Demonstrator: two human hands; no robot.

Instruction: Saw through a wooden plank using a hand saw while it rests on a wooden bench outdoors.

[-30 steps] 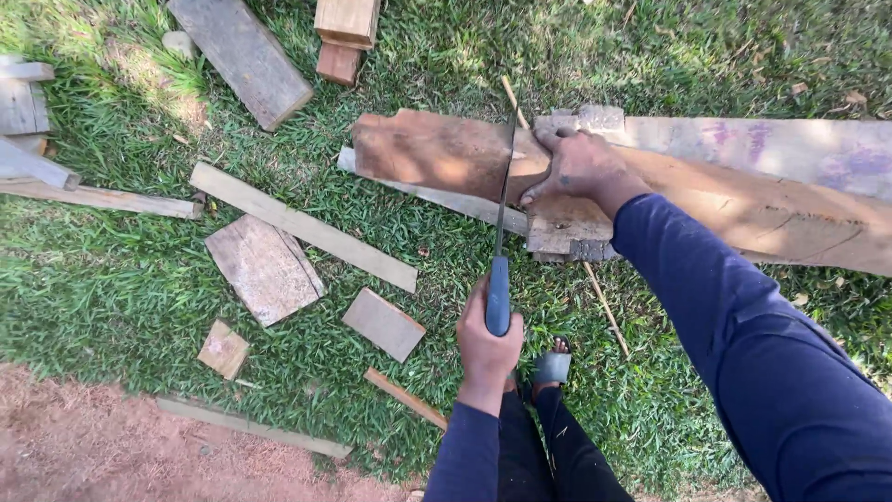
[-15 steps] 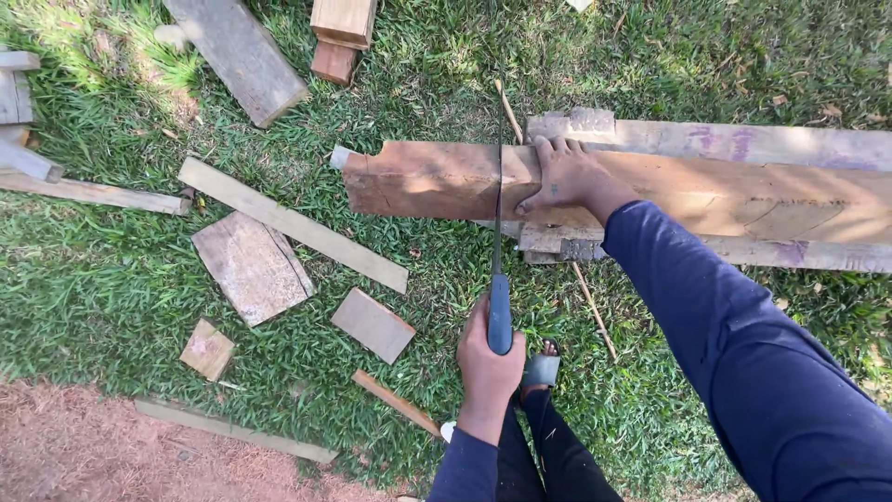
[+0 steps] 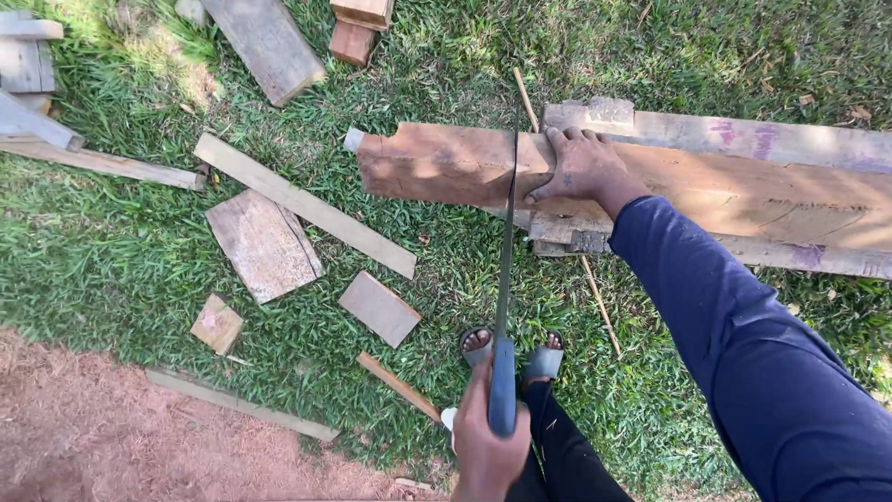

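A long reddish-brown plank (image 3: 437, 163) lies across other boards on the grass. My right hand (image 3: 583, 167) presses flat on it, fingers spread, just right of the cut line. A hand saw (image 3: 507, 242) stands on edge across the plank, its thin blade running toward me. My left hand (image 3: 485, 451) is closed around the saw's blue handle (image 3: 503, 390) near the bottom of the view. My two feet in grey sandals (image 3: 477, 344) show on either side of the handle.
Pale weathered boards (image 3: 743, 139) lie under and behind the plank at right. Offcuts dot the grass at left: a long slat (image 3: 307, 204), a flat square board (image 3: 263, 244), and small blocks (image 3: 378, 308). Bare red soil (image 3: 102, 437) fills the lower left.
The saw has been drawn back toward me; its handle and my left hand sit lower in the view. My right hand has stayed on the plank.
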